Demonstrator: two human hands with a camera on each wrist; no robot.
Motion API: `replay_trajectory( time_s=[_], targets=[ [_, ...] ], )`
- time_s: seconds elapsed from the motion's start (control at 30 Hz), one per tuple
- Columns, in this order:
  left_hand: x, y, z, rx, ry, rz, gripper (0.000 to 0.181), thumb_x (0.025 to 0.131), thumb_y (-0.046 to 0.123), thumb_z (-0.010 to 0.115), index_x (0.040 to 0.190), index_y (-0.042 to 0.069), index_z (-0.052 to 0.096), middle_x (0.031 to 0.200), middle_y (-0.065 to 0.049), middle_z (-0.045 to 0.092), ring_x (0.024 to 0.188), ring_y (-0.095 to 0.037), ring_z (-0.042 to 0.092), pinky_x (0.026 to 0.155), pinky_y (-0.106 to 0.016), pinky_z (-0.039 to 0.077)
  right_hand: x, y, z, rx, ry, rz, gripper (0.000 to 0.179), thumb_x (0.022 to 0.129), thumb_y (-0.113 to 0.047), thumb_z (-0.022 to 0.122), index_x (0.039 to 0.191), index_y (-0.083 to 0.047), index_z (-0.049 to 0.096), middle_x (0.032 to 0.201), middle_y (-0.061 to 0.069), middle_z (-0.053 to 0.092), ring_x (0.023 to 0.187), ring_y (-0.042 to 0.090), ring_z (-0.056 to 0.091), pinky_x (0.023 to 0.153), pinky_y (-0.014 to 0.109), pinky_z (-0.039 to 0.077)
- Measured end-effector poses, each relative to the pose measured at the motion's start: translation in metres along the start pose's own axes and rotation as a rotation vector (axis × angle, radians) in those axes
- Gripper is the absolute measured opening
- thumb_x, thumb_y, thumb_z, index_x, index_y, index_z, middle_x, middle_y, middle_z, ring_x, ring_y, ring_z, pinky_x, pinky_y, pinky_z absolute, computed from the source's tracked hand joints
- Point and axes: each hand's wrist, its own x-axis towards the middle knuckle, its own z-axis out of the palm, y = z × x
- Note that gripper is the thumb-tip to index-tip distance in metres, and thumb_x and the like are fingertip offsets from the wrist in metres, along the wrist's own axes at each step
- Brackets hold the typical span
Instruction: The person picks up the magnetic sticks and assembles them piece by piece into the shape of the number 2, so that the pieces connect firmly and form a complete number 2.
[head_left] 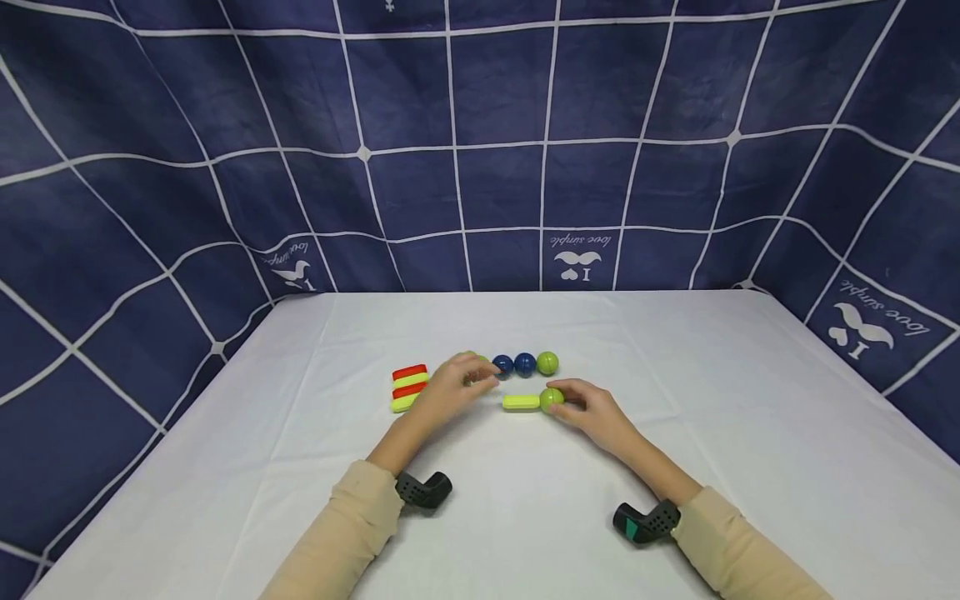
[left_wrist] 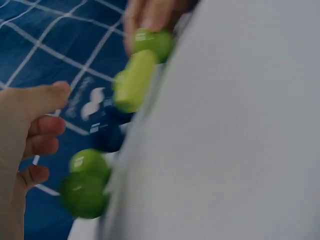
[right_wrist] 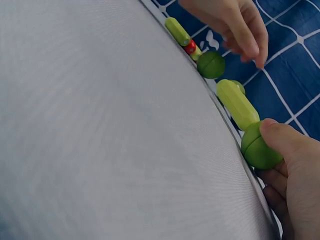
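My right hand point(head_left: 596, 412) grips a green ball point(head_left: 551, 400) between thumb and fingers. A yellow-green stick point(head_left: 521, 402) lies with one end against that ball, pointing left; whether they are joined I cannot tell. My left hand point(head_left: 453, 387), fingers loosely bent and holding nothing, hovers left of the stick. Behind it, mostly hidden in the head view, are green balls; the left wrist view shows two of them, a lighter ball point(left_wrist: 90, 162) and a darker ball point(left_wrist: 83, 196). Two dark blue balls point(head_left: 525, 364) and another green ball point(head_left: 547, 363) continue that row to the right.
Red sticks point(head_left: 409, 372) and yellow-green sticks point(head_left: 405, 403) lie side by side in alternating colours, left of my left hand. White cloth covers the table point(head_left: 525, 517). Beyond its far edge hangs a dark blue curtain point(head_left: 495, 192) with white grid lines.
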Motion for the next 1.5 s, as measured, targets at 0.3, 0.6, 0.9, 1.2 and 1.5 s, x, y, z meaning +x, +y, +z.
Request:
replay_trajectory(
  time_s=[0.3, 0.6, 0.9, 1.2, 1.5],
  targets=[
    [-0.008, -0.021, -0.028, 0.148, -0.081, -0.274, 0.044, 0.078, 0.031, 0.07, 0.11, 0.007, 0.053, 0.102, -0.01, 0.055, 0.085, -0.02, 0.052, 0.077, -0.035, 0.043, 0.0, 0.001, 0.001, 0.003, 0.0, 0.016, 0.04, 0.082, -0.028, 0.066, 0.116, -0.008, 0.059, 0.111, 0.01, 0.063, 0.102, 0.025, 0.06, 0.088, 0.039, 0.047],
    [-0.008, -0.021, -0.017, 0.159, -0.093, -0.265, 0.035, 0.077, 0.028, 0.07, 0.104, 0.01, 0.055, 0.095, -0.004, 0.056, 0.077, -0.015, 0.05, 0.071, -0.028, 0.044, 0.001, -0.002, 0.001, 0.011, -0.002, 0.028, 0.041, 0.082, -0.029, 0.066, 0.116, -0.008, 0.059, 0.112, 0.011, 0.063, 0.103, 0.025, 0.059, 0.089, 0.04, 0.047],
    [-0.011, -0.017, -0.007, -0.115, -0.231, -0.205, 0.028, 0.077, 0.024, 0.069, 0.101, 0.013, 0.06, 0.079, -0.002, 0.054, 0.069, -0.011, 0.047, 0.062, -0.022, 0.039, 0.002, -0.002, 0.001, 0.023, -0.008, 0.058, 0.04, 0.082, -0.03, 0.066, 0.116, -0.009, 0.059, 0.111, 0.01, 0.063, 0.102, 0.025, 0.06, 0.088, 0.04, 0.047],
    [-0.013, -0.02, -0.003, -0.203, -0.218, -0.209, 0.031, 0.077, 0.022, 0.071, 0.106, 0.013, 0.063, 0.075, 0.0, 0.055, 0.074, -0.012, 0.049, 0.067, -0.024, 0.041, 0.001, -0.001, 0.001, 0.028, -0.014, 0.07, 0.04, 0.083, -0.029, 0.064, 0.117, -0.008, 0.058, 0.113, 0.012, 0.062, 0.103, 0.027, 0.059, 0.088, 0.04, 0.047],
    [-0.012, -0.017, 0.0, -0.212, -0.223, -0.208, 0.032, 0.077, 0.023, 0.071, 0.106, 0.014, 0.063, 0.075, 0.0, 0.055, 0.074, -0.012, 0.049, 0.068, -0.025, 0.042, 0.001, 0.0, -0.001, 0.036, -0.012, 0.077, 0.041, 0.083, -0.03, 0.064, 0.117, -0.008, 0.058, 0.113, 0.013, 0.062, 0.102, 0.027, 0.059, 0.087, 0.038, 0.048]
  ],
)
